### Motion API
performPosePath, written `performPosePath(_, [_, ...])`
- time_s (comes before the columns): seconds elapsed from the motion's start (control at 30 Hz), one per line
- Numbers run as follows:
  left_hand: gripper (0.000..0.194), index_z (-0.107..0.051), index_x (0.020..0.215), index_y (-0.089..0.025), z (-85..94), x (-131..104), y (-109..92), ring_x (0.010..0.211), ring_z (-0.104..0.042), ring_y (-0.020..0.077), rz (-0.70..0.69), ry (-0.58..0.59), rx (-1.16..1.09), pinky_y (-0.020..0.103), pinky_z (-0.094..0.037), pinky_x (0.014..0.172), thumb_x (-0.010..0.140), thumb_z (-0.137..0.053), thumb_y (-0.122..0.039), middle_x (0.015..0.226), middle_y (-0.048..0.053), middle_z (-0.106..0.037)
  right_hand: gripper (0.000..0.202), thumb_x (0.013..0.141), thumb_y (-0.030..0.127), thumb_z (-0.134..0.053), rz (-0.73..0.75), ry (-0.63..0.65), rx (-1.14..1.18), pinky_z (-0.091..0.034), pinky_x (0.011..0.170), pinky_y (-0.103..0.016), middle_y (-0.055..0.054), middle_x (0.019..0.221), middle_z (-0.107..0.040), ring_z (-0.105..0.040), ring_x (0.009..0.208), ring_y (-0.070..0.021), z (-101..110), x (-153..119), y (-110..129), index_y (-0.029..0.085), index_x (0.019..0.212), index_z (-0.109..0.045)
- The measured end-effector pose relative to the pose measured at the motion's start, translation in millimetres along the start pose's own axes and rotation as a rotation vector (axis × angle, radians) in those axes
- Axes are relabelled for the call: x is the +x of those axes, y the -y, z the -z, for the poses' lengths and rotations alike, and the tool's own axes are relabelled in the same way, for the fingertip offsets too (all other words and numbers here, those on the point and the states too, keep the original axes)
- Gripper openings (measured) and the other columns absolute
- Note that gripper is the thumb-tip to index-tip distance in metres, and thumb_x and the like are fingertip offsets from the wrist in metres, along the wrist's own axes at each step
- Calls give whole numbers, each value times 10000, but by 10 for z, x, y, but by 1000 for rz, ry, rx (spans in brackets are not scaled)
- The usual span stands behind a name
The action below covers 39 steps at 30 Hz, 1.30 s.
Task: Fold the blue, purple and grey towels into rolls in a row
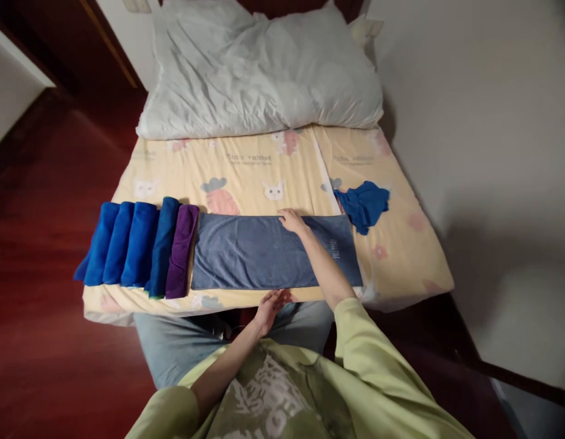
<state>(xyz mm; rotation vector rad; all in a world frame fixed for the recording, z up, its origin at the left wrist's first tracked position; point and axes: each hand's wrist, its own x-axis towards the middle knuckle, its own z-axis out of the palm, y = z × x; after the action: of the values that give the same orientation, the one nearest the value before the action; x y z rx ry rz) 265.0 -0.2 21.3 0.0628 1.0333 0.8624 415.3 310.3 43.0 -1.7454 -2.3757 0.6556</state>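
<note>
A grey-blue towel [245, 253] lies flat and lengthwise near the front edge of the bed. My right hand [291, 221] rests on its far edge, fingers stretched out toward the left. Just off the near edge, my left hand [269, 311] is held palm inward with its fingers apart and nothing in them. To the left of the flat towel stands a row of rolled towels: a purple roll [181, 251], a dark teal-blue roll [164, 247] and several bright blue rolls [139, 244]. A crumpled blue cloth [367, 204] lies beyond the towel's right end.
The bed [172, 171] has a yellow sheet with rabbit and carrot prints. A large pale grey pillow or quilt [264, 73] covers its far end. A white wall [483, 152] stands to the right; dark red floor [35, 262] shows at the left.
</note>
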Motion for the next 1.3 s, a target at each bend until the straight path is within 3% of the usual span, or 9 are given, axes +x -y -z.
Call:
performPosePath(0.17, [603,-549,647,-168,-82,217,81,527,-451,57,12,-127,-34,212,-318,517,464,-964,-566,598,-47,-537,371,941,264,-664,-24,114,-27,-458,1123,-379,-172,1308,-672,-614,1255,-250,-170,298,-29,136,1289,-677])
performPosePath(0.3, [693,-428,568,-201,-124,288,151,468,-288,46,-32,-187,4,232,-228,472,428,-940,-646,501,-96,-364,203,886,242,-741,-29,148,80,-499,1035,-354,-139,1127,-731,-663,1090,-223,-262,418,-110,145,1064,-742])
performPosePath(0.43, [661,-509,585,-189,-183,243,221,529,-434,83,-141,-266,97,238,-337,533,468,-886,-718,554,-45,-511,135,866,290,-760,-62,140,231,-519,994,-356,-85,945,-746,-683,958,-202,-271,439,-192,163,844,-718])
performPosePath(0.63, [602,-618,664,-178,-246,130,207,731,-640,185,-265,-243,107,310,-495,766,541,-853,-718,729,56,-687,153,839,289,-743,-103,53,523,-527,978,-344,-74,969,-752,-703,986,-183,-115,303,-201,171,920,-687])
performPosePath(0.77, [554,-613,692,-189,-274,-8,142,779,-654,193,-400,-247,128,324,-515,842,602,-844,-684,738,48,-677,177,823,254,-686,-54,-51,625,-536,887,-301,-3,813,-718,-686,841,-155,156,157,-118,190,983,-647])
performPosePath(0.9, [471,-644,812,-194,-279,-298,-2,866,-670,205,-546,-168,202,334,-523,903,730,-787,-635,845,54,-701,231,782,360,-686,-31,-149,761,-524,784,-269,25,713,-673,-648,733,-148,579,-30,21,193,930,-622])
performPosePath(1.0, [405,-606,808,-210,-214,-547,-254,878,-662,204,-673,-180,282,322,-530,888,823,-711,-601,830,39,-673,319,711,431,-728,-18,-284,880,-513,784,-263,-15,804,-710,-667,805,-159,935,-222,144,181,891,-643])
performPosePath(1.1, [385,-561,826,-220,-99,-736,-701,815,-630,181,-853,-291,290,299,-534,810,845,-678,-586,798,17,-612,420,657,498,-774,-6,-404,947,-516,812,-275,-44,873,-734,-676,854,-167,1263,-453,287,168,901,-686])
performPosePath(1.3, [388,-559,1003,-211,38,-1021,-2096,646,-546,118,-1226,-348,296,236,-476,645,816,-727,-506,718,-39,-542,582,551,603,-877,51,-447,1121,-549,807,-288,-47,851,-753,-687,804,-153,1755,-886,723,160,900,-736])
